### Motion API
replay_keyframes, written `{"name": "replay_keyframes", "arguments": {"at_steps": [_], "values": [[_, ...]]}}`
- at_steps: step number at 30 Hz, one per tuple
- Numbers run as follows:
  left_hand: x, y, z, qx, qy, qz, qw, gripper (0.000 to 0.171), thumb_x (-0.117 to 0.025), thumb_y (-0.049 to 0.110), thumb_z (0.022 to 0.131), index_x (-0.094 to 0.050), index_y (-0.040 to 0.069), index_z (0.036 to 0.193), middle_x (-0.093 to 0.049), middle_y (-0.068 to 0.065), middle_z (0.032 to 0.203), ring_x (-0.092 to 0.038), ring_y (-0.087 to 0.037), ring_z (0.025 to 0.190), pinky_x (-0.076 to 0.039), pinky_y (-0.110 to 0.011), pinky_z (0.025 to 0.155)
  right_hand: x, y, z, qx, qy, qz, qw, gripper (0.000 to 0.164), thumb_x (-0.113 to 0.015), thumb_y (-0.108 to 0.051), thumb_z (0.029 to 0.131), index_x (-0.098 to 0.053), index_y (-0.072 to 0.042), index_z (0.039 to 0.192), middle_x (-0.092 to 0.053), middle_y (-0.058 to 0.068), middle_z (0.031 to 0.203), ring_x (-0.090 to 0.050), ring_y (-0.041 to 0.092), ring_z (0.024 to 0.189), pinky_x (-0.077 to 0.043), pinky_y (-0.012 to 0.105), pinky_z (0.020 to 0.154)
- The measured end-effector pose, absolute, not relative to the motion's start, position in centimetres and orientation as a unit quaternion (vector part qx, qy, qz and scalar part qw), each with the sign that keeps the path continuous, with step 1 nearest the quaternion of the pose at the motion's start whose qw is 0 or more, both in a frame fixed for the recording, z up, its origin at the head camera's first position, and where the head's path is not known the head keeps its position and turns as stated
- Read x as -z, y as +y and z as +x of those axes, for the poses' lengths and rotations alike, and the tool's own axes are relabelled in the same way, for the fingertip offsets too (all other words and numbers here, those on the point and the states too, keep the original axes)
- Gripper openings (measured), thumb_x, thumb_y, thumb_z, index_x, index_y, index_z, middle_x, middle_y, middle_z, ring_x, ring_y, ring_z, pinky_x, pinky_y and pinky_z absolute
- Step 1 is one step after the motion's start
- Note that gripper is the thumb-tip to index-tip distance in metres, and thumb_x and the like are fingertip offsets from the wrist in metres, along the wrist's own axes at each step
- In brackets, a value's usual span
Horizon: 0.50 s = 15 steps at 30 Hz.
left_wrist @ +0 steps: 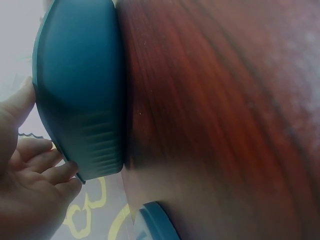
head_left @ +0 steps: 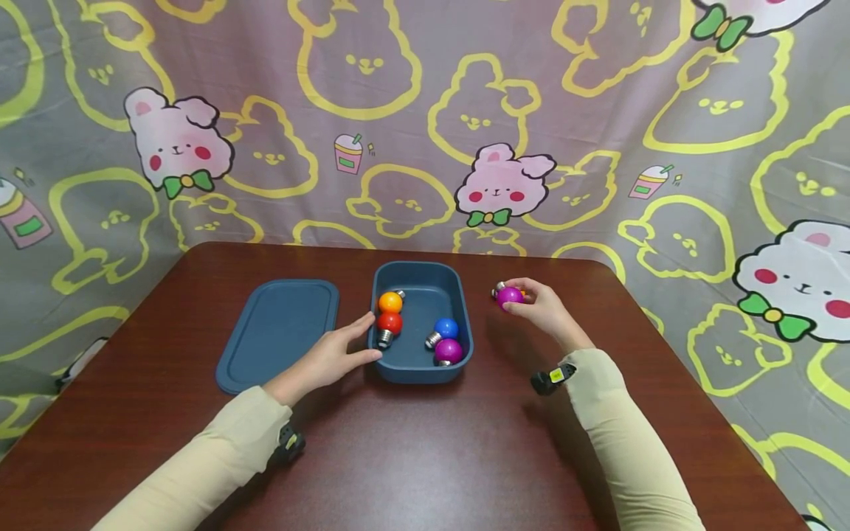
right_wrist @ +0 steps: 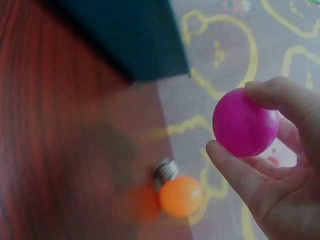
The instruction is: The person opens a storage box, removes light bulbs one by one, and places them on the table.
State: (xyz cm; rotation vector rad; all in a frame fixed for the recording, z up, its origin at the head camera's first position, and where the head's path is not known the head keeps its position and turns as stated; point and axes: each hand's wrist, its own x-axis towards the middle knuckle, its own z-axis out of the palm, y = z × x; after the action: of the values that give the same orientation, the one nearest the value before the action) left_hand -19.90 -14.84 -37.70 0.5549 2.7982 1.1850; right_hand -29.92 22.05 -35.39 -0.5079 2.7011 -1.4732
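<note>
My right hand (head_left: 541, 308) pinches a purple light bulb (right_wrist: 245, 122) between thumb and fingers, above the table to the right of a blue box (head_left: 425, 375). Just behind it an orange bulb (right_wrist: 181, 196) with a metal screw base lies on the table, mostly hidden in the head view. My left hand (head_left: 332, 355) rests its thumb and fingertips on the box's left rim, fingers extended. Inside the box, an orange bulb (head_left: 389, 302) and a red bulb (head_left: 389, 323) lie along the left wall. A blue bulb (head_left: 446, 328) and another purple bulb (head_left: 448, 351) sit at the near right.
A flat blue lid (head_left: 279, 332) lies on the brown wooden table (head_left: 425, 457), left of the box. Behind the table hangs a patterned curtain (head_left: 412, 66). Dark wrist devices sit at both sleeves.
</note>
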Motion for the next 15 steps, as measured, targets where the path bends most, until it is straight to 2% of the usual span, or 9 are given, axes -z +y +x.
{"name": "replay_keyframes", "arguments": {"at_steps": [5,15], "values": [[37.7,-14.9,-19.9,-0.382,0.906,0.181,0.027,0.072,-0.067,0.029,0.085,-0.032,0.002,0.142,-0.027,-0.011,0.147,-0.032,-0.031,0.13,-0.029,-0.051,0.101,37.1,23.1,-30.3,0.451,0.873,-0.186,0.02,0.039,-0.067,-0.007,0.083,-0.053,0.005,0.118,-0.059,0.022,0.103,-0.055,0.031,0.092,-0.048,0.025,0.073],[37.7,-14.9,-19.8,-0.383,0.905,0.183,0.021,0.071,-0.067,0.027,0.085,-0.033,0.001,0.141,-0.028,-0.011,0.147,-0.033,-0.032,0.129,-0.029,-0.051,0.1,38.9,24.0,-30.7,0.373,0.91,-0.182,0.022,0.04,-0.07,-0.008,0.08,-0.055,0.005,0.115,-0.059,0.02,0.101,-0.056,0.031,0.089,-0.047,0.035,0.075]]}}
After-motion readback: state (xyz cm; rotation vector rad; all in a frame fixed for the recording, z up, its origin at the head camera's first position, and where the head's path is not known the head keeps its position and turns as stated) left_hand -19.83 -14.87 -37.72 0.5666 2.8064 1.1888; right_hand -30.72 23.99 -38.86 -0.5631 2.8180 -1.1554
